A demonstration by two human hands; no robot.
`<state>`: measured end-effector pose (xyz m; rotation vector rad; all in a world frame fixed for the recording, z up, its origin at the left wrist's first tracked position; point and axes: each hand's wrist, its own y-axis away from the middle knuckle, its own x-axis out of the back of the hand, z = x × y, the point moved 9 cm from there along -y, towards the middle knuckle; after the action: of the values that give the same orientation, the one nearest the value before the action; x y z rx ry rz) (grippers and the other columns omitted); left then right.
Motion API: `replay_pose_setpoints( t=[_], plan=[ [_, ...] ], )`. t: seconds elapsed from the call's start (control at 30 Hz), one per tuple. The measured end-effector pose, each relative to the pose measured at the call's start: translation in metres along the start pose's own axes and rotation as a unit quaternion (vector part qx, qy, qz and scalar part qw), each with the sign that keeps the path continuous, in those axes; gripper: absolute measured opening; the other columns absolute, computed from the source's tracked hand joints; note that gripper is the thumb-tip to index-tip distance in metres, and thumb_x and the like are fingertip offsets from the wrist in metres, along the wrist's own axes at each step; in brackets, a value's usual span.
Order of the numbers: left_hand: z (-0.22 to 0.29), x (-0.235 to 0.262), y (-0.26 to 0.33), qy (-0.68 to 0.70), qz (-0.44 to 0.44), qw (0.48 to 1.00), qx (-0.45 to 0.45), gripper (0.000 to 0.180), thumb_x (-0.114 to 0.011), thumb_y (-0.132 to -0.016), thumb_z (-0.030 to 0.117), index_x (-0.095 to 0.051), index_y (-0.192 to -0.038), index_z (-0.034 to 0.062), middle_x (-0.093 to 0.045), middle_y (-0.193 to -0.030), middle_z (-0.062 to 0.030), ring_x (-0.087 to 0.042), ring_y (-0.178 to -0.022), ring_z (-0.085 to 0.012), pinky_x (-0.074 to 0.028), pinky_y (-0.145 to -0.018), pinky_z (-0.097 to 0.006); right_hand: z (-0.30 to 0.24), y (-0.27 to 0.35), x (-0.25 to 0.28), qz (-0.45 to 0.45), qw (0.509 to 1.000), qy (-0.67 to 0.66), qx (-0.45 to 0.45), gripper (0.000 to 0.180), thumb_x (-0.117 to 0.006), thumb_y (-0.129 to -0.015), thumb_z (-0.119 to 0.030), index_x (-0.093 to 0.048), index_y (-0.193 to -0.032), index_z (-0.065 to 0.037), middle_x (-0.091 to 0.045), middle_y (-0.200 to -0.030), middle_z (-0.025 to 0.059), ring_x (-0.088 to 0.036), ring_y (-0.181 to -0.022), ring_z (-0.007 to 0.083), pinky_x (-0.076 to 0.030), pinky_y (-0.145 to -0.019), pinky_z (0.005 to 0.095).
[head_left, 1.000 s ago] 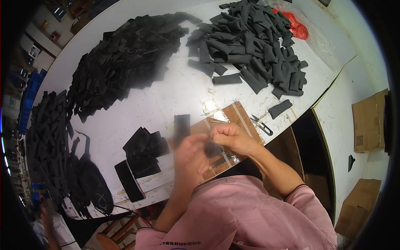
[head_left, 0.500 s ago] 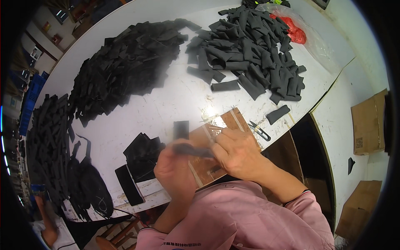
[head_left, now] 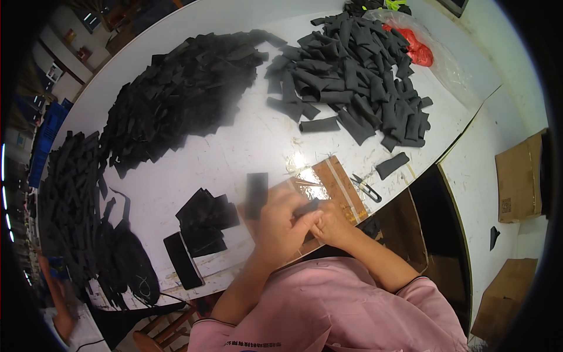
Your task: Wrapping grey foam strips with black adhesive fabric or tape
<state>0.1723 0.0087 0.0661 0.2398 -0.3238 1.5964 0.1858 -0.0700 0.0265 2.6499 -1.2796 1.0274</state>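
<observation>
My left hand [head_left: 280, 226] and my right hand [head_left: 329, 224] meet over a brown cardboard sheet [head_left: 331, 182] at the near edge of the white table [head_left: 234, 158]. Between their fingers they pinch a small black fabric piece [head_left: 306, 207]. A flat black rectangular piece [head_left: 256, 195] lies just beyond my left hand. A short stack of black pieces [head_left: 206, 220] sits to the left of that hand.
Large heaps of black fabric pieces lie at the far left [head_left: 182, 94] and far right [head_left: 352, 76]. Small snips [head_left: 366, 188] rest on the cardboard's right side. A red bag [head_left: 417, 50], a dark phone-like slab [head_left: 183, 268] and cardboard boxes [head_left: 519, 176] are around.
My hands have drawn together over the cardboard sheet. The left hand has moved right from the stack side and now shares the small black piece with the right.
</observation>
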Motion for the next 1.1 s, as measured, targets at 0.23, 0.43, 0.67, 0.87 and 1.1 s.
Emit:
replay_pose_setpoints(
  t=[0.23,0.43,0.67,0.87,1.1],
  plan=[
    [0.022,0.027,0.013,0.226,0.106,0.953,-0.172,0.019,-0.058,-0.076,0.002,-0.053,-0.095,-0.0023,-0.057,-0.09,-0.0137,-0.054,-0.079,-0.0197,-0.042,-0.074,-0.028,-0.011,-0.012,0.011,-0.052,0.997,0.021,-0.044,0.023,-0.056,-0.077,-0.025,-0.054,-0.073,-0.003,-0.055,-0.07,0.0155,-0.052,-0.063,0.0343,-0.042,-0.055,0.04],
    [-0.007,0.06,0.025,0.473,0.217,0.846,-0.114,0.01,-0.053,-0.082,0.009,-0.056,-0.079,-0.0006,-0.058,-0.083,-0.0135,-0.053,-0.082,-0.0208,-0.041,-0.077,-0.033,-0.044,-0.021,0.021,-0.047,0.989,0.13,0.054,0.032,-0.057,-0.077,-0.033,-0.052,-0.065,-0.003,-0.056,-0.066,0.0147,-0.054,-0.06,0.0314,-0.041,-0.051,0.0404],
    [-0.108,0.07,0.008,-0.15,0.299,0.942,0.039,0.011,-0.055,-0.076,0.007,-0.057,-0.084,-0.0018,-0.059,-0.082,-0.0125,-0.055,-0.078,-0.0231,-0.043,-0.07,-0.031,-0.043,-0.044,0.039,-0.135,0.991,0.0,-0.02,0.016,-0.059,-0.078,-0.022,-0.061,-0.077,-0.006,-0.055,-0.059,0.0089,-0.056,-0.059,0.0252,-0.044,-0.053,0.033],
    [-0.16,0.072,-0.02,-0.329,0.194,0.919,0.102,0.018,-0.062,-0.07,0.015,-0.055,-0.079,0.0004,-0.056,-0.074,-0.014,-0.053,-0.076,-0.0329,-0.042,-0.067,-0.042,-0.014,-0.056,0.087,0.131,0.982,-0.113,-0.079,0.049,-0.035,-0.088,-0.041,-0.056,-0.081,0.003,-0.048,-0.057,0.0015,-0.044,-0.049,0.0088,-0.036,-0.049,0.0226],
    [-0.134,0.065,0.023,0.323,0.278,0.886,0.183,0.01,-0.055,-0.081,0.01,-0.05,-0.075,0.003,-0.053,-0.07,-0.0034,-0.052,-0.054,-0.0123,-0.041,-0.051,-0.022,0.008,0.035,-0.036,-0.066,0.951,-0.176,-0.246,0.026,-0.063,-0.077,-0.024,-0.056,-0.079,0.001,-0.053,-0.063,0.0085,-0.051,-0.055,0.0165,-0.043,-0.053,0.0275]
  ],
)
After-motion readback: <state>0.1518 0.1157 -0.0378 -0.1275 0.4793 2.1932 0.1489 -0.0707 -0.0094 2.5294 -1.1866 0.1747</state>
